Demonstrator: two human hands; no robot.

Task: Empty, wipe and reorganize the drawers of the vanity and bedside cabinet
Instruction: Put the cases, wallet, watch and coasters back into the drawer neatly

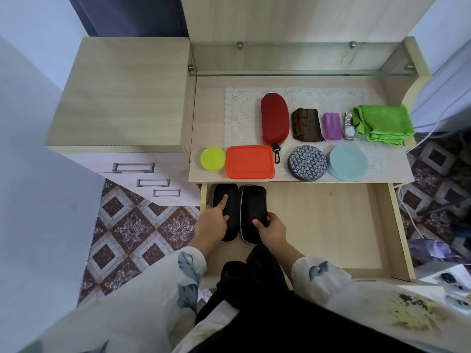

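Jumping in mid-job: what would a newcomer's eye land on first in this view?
Bright things on the vanity top: a red case at centre, an orange-lidded box front left, a green cloth far right. Below, at the left end of the open drawer, two black cases lie side by side: the left hand presses a finger on the left black case, the right hand grips the right black case.

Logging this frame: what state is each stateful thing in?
Wide wooden vanity drawer: open.
Three bedside cabinet drawers: shut.
Left black oval case: closed, left hand touches it.
Right black oval case: closed, right hand grips it.
Red zippered glasses case: closed.
Orange square plastic container: lid on.
Green microfibre cloth: folded.
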